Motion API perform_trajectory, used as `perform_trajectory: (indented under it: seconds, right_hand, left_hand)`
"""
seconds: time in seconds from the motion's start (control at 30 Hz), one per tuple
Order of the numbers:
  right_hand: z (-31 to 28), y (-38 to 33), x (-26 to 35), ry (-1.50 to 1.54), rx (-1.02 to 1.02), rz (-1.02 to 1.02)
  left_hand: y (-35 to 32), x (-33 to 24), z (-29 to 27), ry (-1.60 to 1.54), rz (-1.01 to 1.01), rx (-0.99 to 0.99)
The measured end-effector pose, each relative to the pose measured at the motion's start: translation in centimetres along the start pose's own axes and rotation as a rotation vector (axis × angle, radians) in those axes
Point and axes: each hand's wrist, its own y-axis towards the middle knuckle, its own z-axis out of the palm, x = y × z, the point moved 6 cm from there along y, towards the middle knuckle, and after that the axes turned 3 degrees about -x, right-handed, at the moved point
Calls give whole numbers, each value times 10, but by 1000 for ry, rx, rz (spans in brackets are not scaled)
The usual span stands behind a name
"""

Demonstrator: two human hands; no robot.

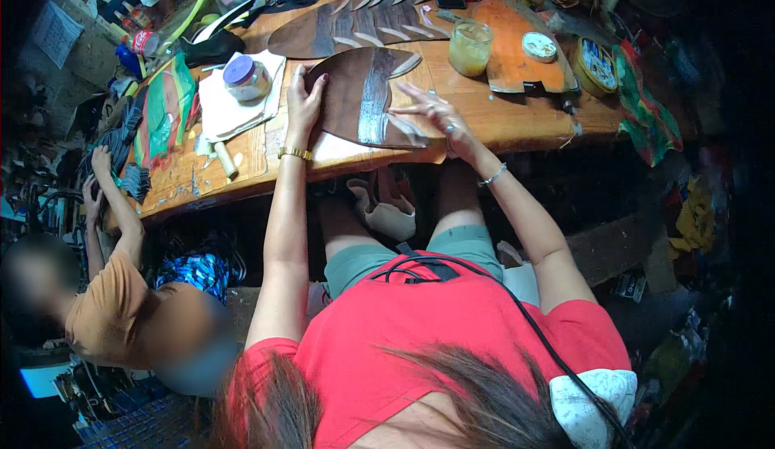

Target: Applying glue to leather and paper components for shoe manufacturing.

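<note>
A dark brown rounded panel (pixel 343 98), perhaps leather, lies tilted at the table's front edge. A glossy dark band (pixel 374 98) crosses it, with pale curved patches at its right corners. My left hand (pixel 302 108) grips the panel's left edge, thumb on top and the other fingers out of sight. Over the panel's right side, my right hand (pixel 440 118) has its fingers stretched out and apart, holding nothing that I can see. Behind the panel lie several similar brown pieces (pixel 295 36), overlapping in a row, with matching dark bands and pale patches.
On the wooden table (pixel 242 154), a purple-lidded jar (pixel 246 79) stands on white sheets at left. Right of the panel are a glass jar of yellowish paste (pixel 470 50), an orange board (pixel 525 62) and an oval tin (pixel 596 68). A co-worker (pixel 109 312) sits at far left.
</note>
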Motion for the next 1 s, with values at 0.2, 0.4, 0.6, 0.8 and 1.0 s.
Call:
perform_trajectory:
  seconds: [0.2,0.4,0.6,0.8,1.0]
  right_hand:
    - [-57,-29,6,64,-369,-59]
    - [-60,-36,4,55,-467,-49]
    - [-60,-37,10,-81,-399,-1]
    - [-53,-37,12,-181,-346,-14]
    - [-103,-9,32,-466,-562,-184]
  left_hand:
    - [72,-36,2,-474,33,5]
    - [172,-21,61,-676,7,55]
    - [212,64,133,-625,-191,9]
    - [218,111,145,-42,-118,-50]
    - [201,58,116,593,190,-151]
